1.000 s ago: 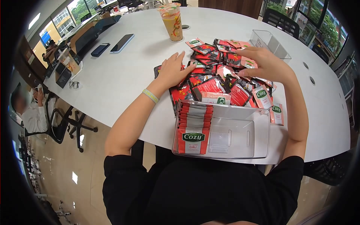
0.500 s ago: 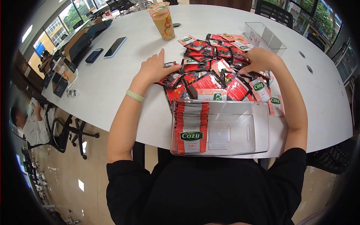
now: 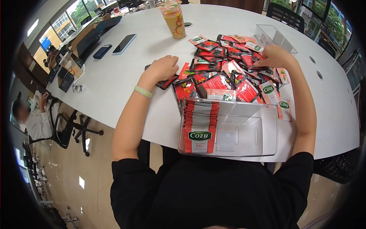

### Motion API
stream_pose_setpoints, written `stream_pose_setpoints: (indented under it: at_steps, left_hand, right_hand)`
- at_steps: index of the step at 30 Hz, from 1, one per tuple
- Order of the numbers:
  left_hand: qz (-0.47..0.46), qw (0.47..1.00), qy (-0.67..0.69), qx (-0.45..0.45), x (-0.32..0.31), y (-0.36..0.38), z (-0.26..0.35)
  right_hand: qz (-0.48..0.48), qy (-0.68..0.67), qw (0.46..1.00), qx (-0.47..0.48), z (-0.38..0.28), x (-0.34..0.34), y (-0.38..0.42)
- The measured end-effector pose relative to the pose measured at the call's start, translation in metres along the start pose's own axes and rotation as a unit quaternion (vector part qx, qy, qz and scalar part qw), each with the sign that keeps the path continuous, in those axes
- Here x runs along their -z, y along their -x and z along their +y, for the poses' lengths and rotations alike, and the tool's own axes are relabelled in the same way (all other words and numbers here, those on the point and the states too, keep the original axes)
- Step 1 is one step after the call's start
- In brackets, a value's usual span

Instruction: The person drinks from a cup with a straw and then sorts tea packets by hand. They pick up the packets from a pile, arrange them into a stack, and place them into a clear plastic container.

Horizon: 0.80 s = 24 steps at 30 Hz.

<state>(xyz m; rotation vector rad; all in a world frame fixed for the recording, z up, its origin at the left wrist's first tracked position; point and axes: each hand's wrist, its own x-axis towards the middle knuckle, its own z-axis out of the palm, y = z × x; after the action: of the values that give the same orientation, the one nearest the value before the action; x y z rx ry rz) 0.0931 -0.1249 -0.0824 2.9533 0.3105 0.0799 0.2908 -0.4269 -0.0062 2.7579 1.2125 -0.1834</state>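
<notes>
A loose pile of red, black and pink sachets (image 3: pixel 217 82) lies on the white table. At its left edge, my left hand (image 3: pixel 163 69) is closed over a dark red-and-black sachet (image 3: pixel 166 83), slightly apart from the heap. My right hand (image 3: pixel 272 57) reaches onto the pile's right side with bent fingers; what its fingertips touch is partly hidden. Nearest my body stands a clear plastic box (image 3: pixel 248 128). A row of Cozy sachets (image 3: pixel 199 135) fills its left part, and a small clear piece lies beside them.
Behind the pile are a drink cup (image 3: pixel 174 22) and a second clear box (image 3: pixel 275 38). Two phones (image 3: pixel 124 44) (image 3: pixel 102 52), glasses (image 3: pixel 77 88) and another cup (image 3: pixel 71 65) lie farther left. A seated person (image 3: pixel 36 120) is at far left.
My left hand has drawn its fingers in and pulled a dark sachet leftward from the pile. My right hand has shifted slightly at the pile's right side. The whole view has moved a little.
</notes>
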Motion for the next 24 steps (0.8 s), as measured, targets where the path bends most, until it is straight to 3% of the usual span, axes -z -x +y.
stream_pose_setpoints:
  at_steps: [2, 5, 9, 15, 19, 21, 24]
  left_hand:
    - [0.008, 0.999, 0.033, 0.018, 0.003, 0.001, 0.007]
    - [0.023, 0.996, 0.082, 0.03, 0.004, 0.003, 0.012]
    - [-0.016, 0.989, 0.145, 0.024, 0.007, -0.002, 0.01]
    - [-0.058, 0.994, 0.095, 0.017, 0.009, 0.0, 0.017]
    - [-0.042, 0.993, 0.112, -0.019, -0.004, -0.005, 0.01]
    - [0.023, 0.986, 0.157, -0.048, -0.011, -0.006, 0.006]
    - [-0.015, 0.973, 0.225, -0.037, -0.004, -0.009, 0.003]
  right_hand:
    - [0.062, -0.006, 0.997, 0.055, -0.008, -0.002, 0.001]
    - [0.06, -0.036, 0.991, 0.115, -0.006, -0.014, -0.008]
    - [0.015, -0.056, 0.99, 0.128, 0.003, -0.03, -0.024]
    - [0.005, -0.054, 0.991, 0.119, 0.004, -0.031, -0.026]
    - [0.001, -0.079, 0.99, 0.119, 0.007, -0.033, -0.026]
    - [-0.003, -0.085, 0.989, 0.117, 0.007, -0.031, -0.026]
    - [0.016, -0.088, 0.987, 0.13, 0.015, -0.033, -0.032]
